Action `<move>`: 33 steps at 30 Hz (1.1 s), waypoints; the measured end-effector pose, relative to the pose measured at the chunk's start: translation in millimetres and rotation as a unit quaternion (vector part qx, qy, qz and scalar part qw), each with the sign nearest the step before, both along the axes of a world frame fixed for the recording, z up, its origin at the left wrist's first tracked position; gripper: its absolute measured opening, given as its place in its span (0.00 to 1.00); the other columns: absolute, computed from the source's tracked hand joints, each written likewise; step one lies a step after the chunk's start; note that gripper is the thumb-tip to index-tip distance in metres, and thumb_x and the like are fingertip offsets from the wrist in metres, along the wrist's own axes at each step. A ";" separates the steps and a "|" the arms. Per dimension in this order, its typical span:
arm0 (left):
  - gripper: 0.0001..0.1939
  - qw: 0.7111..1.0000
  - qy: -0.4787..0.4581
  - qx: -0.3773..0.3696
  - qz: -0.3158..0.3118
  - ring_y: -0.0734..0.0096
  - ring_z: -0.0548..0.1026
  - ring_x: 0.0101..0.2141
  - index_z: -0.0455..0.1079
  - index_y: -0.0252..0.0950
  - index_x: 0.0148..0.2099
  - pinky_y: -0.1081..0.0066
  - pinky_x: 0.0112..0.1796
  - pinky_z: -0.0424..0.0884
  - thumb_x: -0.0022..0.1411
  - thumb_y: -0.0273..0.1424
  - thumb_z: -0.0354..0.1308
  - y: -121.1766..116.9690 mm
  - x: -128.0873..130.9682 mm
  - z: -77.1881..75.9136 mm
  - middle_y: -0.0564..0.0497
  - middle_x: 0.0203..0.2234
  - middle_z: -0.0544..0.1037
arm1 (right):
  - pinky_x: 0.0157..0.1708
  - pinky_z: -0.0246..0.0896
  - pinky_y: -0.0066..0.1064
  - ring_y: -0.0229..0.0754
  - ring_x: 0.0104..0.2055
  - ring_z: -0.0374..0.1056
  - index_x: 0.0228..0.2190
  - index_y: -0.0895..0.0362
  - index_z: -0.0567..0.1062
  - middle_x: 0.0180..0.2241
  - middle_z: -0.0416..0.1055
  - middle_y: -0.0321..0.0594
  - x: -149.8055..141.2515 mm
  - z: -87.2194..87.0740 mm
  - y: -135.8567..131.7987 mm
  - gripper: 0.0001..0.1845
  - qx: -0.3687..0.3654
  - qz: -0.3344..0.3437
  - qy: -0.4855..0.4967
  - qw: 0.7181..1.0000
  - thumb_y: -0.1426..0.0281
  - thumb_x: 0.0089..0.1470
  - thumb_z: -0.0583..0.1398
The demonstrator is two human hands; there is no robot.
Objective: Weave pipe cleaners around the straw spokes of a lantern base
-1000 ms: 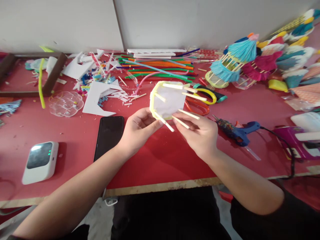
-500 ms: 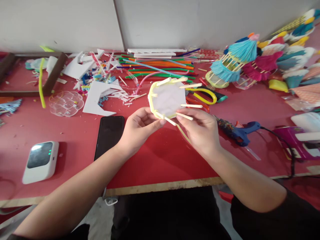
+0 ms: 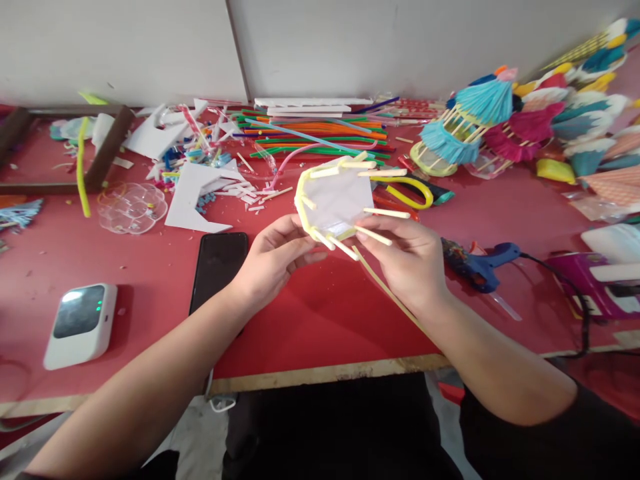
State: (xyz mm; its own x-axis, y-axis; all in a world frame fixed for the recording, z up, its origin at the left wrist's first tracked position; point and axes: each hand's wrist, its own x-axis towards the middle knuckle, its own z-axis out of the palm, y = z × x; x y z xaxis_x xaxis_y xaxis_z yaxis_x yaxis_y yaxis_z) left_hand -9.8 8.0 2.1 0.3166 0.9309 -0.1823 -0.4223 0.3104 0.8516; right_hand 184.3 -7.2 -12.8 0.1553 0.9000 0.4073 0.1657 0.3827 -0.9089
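Between my two hands, above the red table, is a white foam board disc [image 3: 337, 193] with a pale yellow pipe cleaner edging and several short wooden sticks standing from its rim. My left hand [image 3: 277, 257] is closed on the lower left edge, with thumb and fingers at the rim. My right hand [image 3: 403, 257] pinches the lower right edge, beside one of the sticks. A loose length of pale yellow pipe cleaner [image 3: 387, 290] trails below the disc and passes by my right wrist. Part of the rim is hidden behind my fingers.
Scissors with yellow handles [image 3: 417, 190] lie behind my right hand, and a blue glue gun [image 3: 483, 267] to its right. A black phone [image 3: 220, 267] and a white device [image 3: 83, 323] are at left. Coloured pipe cleaners [image 3: 320, 133] lie at back; a blue tiered model [image 3: 457, 127] stands right.
The disc has tilted, so its sticks point more toward me. My left thumb has shifted back from the near sticks, and more of the trailing pipe cleaner shows.
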 end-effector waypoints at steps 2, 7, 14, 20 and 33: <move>0.10 1.000 -0.005 -0.009 -0.012 0.70 0.82 0.33 0.79 0.39 0.38 0.69 0.40 0.81 0.51 0.28 0.72 0.7 -1.0 -1.0 0.52 0.34 0.84 | 0.41 0.80 0.38 0.42 0.38 0.80 0.34 0.47 0.82 0.35 0.82 0.33 0.3 1.3 -1.0 0.04 0.005 0.005 -0.003 1.000 0.65 0.54 0.69; 0.08 1.000 0.005 -0.014 -0.017 0.63 0.84 0.36 0.81 0.38 0.35 0.61 0.45 0.82 0.48 0.27 0.71 2.1 -0.8 1.1 0.50 0.32 0.84 | 0.33 0.79 0.33 0.39 0.32 0.79 0.34 0.46 0.83 0.31 0.82 0.30 0.6 4.0 -3.1 0.04 0.002 0.010 -0.020 1.000 0.68 0.56 0.67; 0.03 1.000 0.016 -0.017 -0.010 0.61 0.83 0.34 0.81 0.37 0.29 0.56 0.47 0.81 0.48 0.25 0.66 2.8 0.2 5.3 0.49 0.31 0.84 | 0.31 0.77 0.30 0.38 0.31 0.78 0.35 0.45 0.84 0.31 0.82 0.28 -0.3 5.3 -3.7 0.07 0.008 0.012 -0.030 0.999 0.70 0.55 0.67; 0.04 0.999 0.011 -0.036 0.023 0.74 0.78 0.27 0.80 0.36 0.32 0.64 0.42 0.82 0.51 0.24 0.66 3.6 -1.6 3.0 0.53 0.25 0.78 | 0.31 0.78 0.29 0.38 0.31 0.78 0.34 0.46 0.84 0.31 0.82 0.29 1.5 3.8 -1.0 0.05 0.018 0.002 0.003 1.000 0.69 0.54 0.68; 0.17 0.996 0.068 0.047 -0.015 0.65 0.83 0.44 0.78 0.36 0.47 0.73 0.44 0.79 0.55 0.31 0.73 -2.9 3.2 3.9 0.45 0.45 0.84 | 0.41 0.82 0.38 0.41 0.36 0.81 0.32 0.51 0.83 0.33 0.83 0.32 -6.3 -1.4 0.3 0.06 -0.114 0.065 0.150 0.980 0.68 0.48 0.71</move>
